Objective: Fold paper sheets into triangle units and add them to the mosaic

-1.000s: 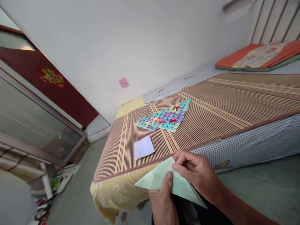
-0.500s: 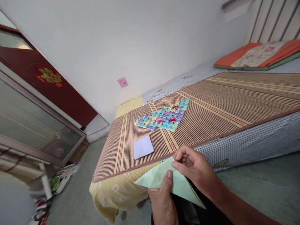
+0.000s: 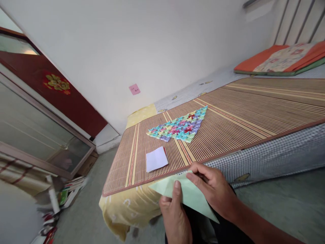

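A pale green sheet of paper (image 3: pixel 191 193), folded into a triangle, is held between both hands over the person's lap. My left hand (image 3: pixel 175 217) grips its left part, thumb on top and fingers beneath. At the upper right corner, my right hand (image 3: pixel 214 188) pinches the paper between thumb and finger. Beyond them on the bed mat lies a stack of white paper (image 3: pixel 156 159). Farther back rests a colourful piece (image 3: pixel 181 127) made up of many small folded paper units.
The striped mat (image 3: pixel 228 115) covers the bed, with yellow cloth (image 3: pixel 129 206) hanging over the near corner. A folded orange quilt (image 3: pixel 274 57) lies at the far right. Papers and other items (image 3: pixel 68 195) stand on the floor at left, near a glass door (image 3: pixel 38 125).
My left thumb has shifted a little left and up on the paper. My right hand now pinches the upper corner more closely. The view has shifted slightly.
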Tool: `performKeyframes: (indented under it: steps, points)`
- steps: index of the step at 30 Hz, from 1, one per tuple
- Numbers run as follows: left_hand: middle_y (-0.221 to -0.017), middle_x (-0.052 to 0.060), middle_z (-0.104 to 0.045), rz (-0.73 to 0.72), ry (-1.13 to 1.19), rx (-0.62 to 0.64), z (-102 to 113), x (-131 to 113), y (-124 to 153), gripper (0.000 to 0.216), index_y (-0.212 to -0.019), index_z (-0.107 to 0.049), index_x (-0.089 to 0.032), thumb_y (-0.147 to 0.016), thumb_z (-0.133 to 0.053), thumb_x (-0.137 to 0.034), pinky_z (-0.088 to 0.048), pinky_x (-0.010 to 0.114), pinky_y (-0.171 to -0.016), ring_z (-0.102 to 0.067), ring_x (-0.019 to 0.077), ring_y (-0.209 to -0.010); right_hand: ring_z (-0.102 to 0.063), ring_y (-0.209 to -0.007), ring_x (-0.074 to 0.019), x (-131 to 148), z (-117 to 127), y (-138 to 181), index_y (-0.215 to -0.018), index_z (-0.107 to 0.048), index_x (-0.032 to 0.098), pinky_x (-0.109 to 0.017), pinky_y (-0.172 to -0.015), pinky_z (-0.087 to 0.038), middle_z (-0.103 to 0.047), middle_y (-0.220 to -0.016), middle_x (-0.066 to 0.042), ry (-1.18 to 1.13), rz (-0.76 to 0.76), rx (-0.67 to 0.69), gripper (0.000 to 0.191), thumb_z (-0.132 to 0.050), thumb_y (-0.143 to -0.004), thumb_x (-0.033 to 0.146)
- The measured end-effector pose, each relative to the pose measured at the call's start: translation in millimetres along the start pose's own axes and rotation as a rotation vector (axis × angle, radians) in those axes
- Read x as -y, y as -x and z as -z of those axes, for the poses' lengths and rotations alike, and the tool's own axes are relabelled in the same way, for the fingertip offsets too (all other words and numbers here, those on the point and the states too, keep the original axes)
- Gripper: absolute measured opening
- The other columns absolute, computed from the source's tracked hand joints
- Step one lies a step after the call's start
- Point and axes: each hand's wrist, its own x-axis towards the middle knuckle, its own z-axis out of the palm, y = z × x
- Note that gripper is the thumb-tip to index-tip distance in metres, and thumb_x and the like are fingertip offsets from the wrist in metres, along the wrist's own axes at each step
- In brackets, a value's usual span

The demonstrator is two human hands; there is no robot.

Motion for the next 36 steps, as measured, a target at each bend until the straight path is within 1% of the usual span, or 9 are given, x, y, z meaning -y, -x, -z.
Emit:
performKeyframes:
  steps: [4, 10, 13, 16, 19, 23, 25, 30, 36]
  points:
    - [-0.086, 0.008, -0.077, -0.046, 0.076, 0.012, 7, -9, -9, 0.033, -0.083, -0.072, -0.016, -0.076, -0.083, -0.046, -0.057, 0.033, -0.077, -0.073, 0.0235, -0.084, -0.048, -0.061, -0.015, -6, 1, -1, -0.074, -0.058, 0.021, -0.027, -0.057, -0.039, -0.053, -0.066, 0.001, 0.036, 0.003, -0.014, 0.03, -0.055, -0.097, 0.04]
    - [-0.066, -0.003, -0.065, -0.237, 0.069, -0.131, 26, -23, -30, 0.03, -0.071, -0.068, -0.017, -0.07, -0.088, -0.039, -0.048, 0.019, -0.062, -0.057, 0.0096, -0.06, -0.042, -0.059, -0.0137, -16, 3, -4, -0.072, -0.055, 0.021, -0.027, -0.054, -0.036, -0.044, -0.064, 0.003, -0.019, -0.047, 0.001, 0.034, -0.057, -0.096, 0.045]
    - [-0.073, 0.0, -0.069, -0.24, 0.067, -0.091, 33, -24, -35, 0.032, -0.084, -0.073, -0.017, -0.072, -0.085, -0.044, -0.049, 0.021, -0.062, -0.061, 0.0115, -0.063, -0.04, -0.058, -0.0129, -18, 3, -6, -0.072, -0.054, 0.021, -0.026, -0.052, -0.035, -0.042, -0.064, 0.004, -0.098, -0.094, 0.01, 0.034, -0.058, -0.095, 0.046]
    - [-0.074, 0.005, -0.073, -0.09, -0.052, 0.021, 29, -16, -29, 0.036, -0.087, -0.075, -0.015, -0.064, -0.091, -0.037, -0.051, 0.025, -0.063, -0.067, 0.016, -0.066, -0.038, -0.056, -0.0118, -17, 0, -9, -0.072, -0.054, 0.021, -0.025, -0.05, -0.033, -0.042, -0.063, 0.005, -0.163, -0.123, 0.043, 0.032, -0.063, -0.093, 0.043]
    - [-0.084, 0.01, -0.078, 0.021, -0.065, 0.082, 18, -7, -16, 0.039, -0.094, -0.077, -0.012, -0.066, -0.091, -0.034, -0.057, 0.034, -0.078, -0.074, 0.0245, -0.081, -0.041, -0.058, -0.0118, -14, -2, -11, -0.072, -0.056, 0.02, -0.024, -0.051, -0.035, -0.046, -0.064, 0.004, -0.177, -0.11, 0.076, 0.03, -0.064, -0.093, 0.041]
    - [-0.094, 0.014, -0.08, 0.027, -0.03, 0.091, 10, -3, -10, 0.045, -0.104, -0.078, -0.011, -0.067, -0.089, -0.033, -0.058, 0.041, -0.086, -0.075, 0.0307, -0.092, -0.045, -0.06, -0.0123, -12, -2, -16, -0.073, -0.06, 0.019, -0.023, -0.054, -0.038, -0.05, -0.065, 0.003, -0.182, -0.107, 0.084, 0.03, -0.067, -0.09, 0.042]
    - [-0.094, 0.014, -0.08, -0.001, -0.019, 0.092, 12, -2, -12, 0.044, -0.104, -0.079, -0.01, -0.068, -0.089, -0.033, -0.058, 0.042, -0.087, -0.075, 0.0313, -0.094, -0.047, -0.059, -0.0123, -16, 0, -18, -0.074, -0.061, 0.019, -0.023, -0.054, -0.039, -0.051, -0.063, 0.004, -0.245, -0.167, 0.151, 0.03, -0.073, -0.085, 0.043]
    - [-0.087, 0.01, -0.079, -0.071, -0.067, 0.089, 21, -1, -24, 0.031, -0.094, -0.079, -0.011, -0.071, -0.087, -0.031, -0.058, 0.037, -0.082, -0.074, 0.0258, -0.084, -0.063, -0.064, -0.0167, -35, -1, -14, -0.079, -0.07, 0.015, -0.027, -0.062, -0.049, -0.068, -0.07, -0.001, -0.303, -0.369, 0.54, 0.028, -0.078, -0.079, 0.042]
    - [-0.083, 0.007, -0.079, -0.069, 0.036, -0.004, 21, -5, -35, 0.026, -0.083, -0.078, -0.013, -0.062, -0.092, -0.021, -0.057, 0.027, -0.073, -0.073, 0.0195, -0.078, -0.061, -0.051, -0.013, -44, 2, 4, -0.073, -0.07, 0.013, -0.023, -0.052, -0.048, -0.07, -0.061, -0.004, -0.309, -0.478, 0.577, 0.026, -0.073, -0.082, 0.037]
